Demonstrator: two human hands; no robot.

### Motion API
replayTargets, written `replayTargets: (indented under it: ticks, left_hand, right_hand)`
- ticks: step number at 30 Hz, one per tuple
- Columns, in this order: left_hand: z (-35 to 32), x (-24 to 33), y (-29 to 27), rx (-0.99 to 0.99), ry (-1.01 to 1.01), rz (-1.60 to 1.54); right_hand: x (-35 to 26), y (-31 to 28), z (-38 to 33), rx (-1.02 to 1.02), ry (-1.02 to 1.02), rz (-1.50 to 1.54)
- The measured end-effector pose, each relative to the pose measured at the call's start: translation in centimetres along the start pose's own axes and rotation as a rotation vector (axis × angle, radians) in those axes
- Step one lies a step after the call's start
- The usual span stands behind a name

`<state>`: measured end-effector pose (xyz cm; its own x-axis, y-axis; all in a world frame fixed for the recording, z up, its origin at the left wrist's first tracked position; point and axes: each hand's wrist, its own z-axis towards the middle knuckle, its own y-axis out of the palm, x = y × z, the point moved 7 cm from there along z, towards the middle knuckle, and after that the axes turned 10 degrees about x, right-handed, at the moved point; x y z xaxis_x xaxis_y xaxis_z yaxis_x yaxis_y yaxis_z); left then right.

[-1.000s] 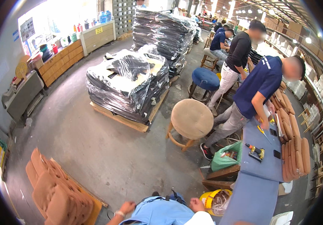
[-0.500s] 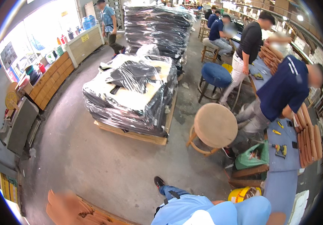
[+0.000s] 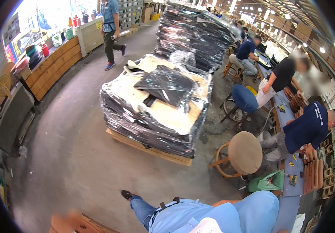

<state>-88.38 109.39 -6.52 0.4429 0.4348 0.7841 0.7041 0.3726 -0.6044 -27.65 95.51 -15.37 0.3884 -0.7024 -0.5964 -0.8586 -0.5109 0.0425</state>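
Neither of my hands can be made out. My light-blue shirt (image 3: 179,213) fills the lower middle, and the light-blue sleeve (image 3: 257,211) of a bent arm reaches toward the blue-topped workbench (image 3: 290,202). A small orange-brown patch (image 3: 225,202) shows beyond the sleeve; what it is, I cannot tell. One of my legs, in jeans (image 3: 141,207), is stretched out to the left and ends in a dark shoe (image 3: 126,194). Brown padded pieces (image 3: 88,225) lie at the lower left edge, partly blurred.
A plastic-wrapped pallet load (image 3: 152,120) stands ahead, a taller wrapped stack (image 3: 191,35) behind it. Stools (image 3: 245,152) and a green bag (image 3: 266,181) flank the bench. Co-workers (image 3: 305,124) work along it; another person (image 3: 111,33) walks at the far left.
My view has turned and shifted, so the pallet load and stools sit farther right. My foot appears farther left. The walking person looks nearer. The yellow bucket has left view.
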Motion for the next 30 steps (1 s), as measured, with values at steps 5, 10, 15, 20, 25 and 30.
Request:
replayTargets:
  ticks: [5, 10, 15, 20, 25, 30]
  left_hand:
    - [12.5, 0.2, 2.3, -0.094, -0.049, -0.003]
    - [19.9, -1.0, 6.9, -0.35, -0.105, 0.01]
    - [25.0, -3.0, 11.2, -0.582, -0.216, 0.017]
    - [34.0, -3.8, 13.1, -0.687, -0.354, -0.015]
    - [48.1, -1.5, 15.9, -0.574, -0.367, -0.192]
    - [65.3, 11.5, 19.2, -0.261, -0.321, -0.099]
  right_hand:
    - [-7.7, 2.2, 4.1, 0.04, 0.003, 0.158]
    - [-18.9, 3.9, 10.5, 0.108, -0.075, 0.351]
    - [-29.6, 1.4, 23.0, 0.141, 0.005, 0.19]
    - [-46.6, -6.1, 32.4, 0.065, 0.015, -0.068]
    - [-58.9, -13.8, 39.6, -0.02, 0.185, 0.006]
    - [-69.0, -19.5, 48.2, 0.179, 0.287, 0.028]
